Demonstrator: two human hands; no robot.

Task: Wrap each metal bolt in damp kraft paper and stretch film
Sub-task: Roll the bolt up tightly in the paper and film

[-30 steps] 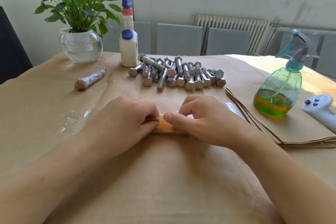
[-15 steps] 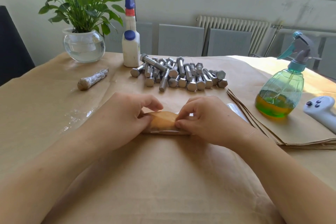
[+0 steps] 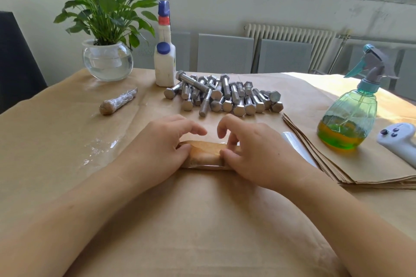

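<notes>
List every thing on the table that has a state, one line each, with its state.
Bundle: paper-wrapped, film partly round it, lying flat.
Left hand: thumb on the bundle's left end.
Right hand: thumb on the right end.
Wrapped bolt: finished, lying apart.
Bolts: bare, heaped.
Sprayer: upright, partly full.
White bottle: upright, capped.
Paper stack: flat, unused.

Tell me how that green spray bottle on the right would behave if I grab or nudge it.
The spray bottle is only about a third full, so it is probably light. Liquid sits low in a wide base, so a low nudge would likely slide it on the paper, not tip it. The smooth, rounded plastic may be slippery; the neck looks easier to hold.
</notes>
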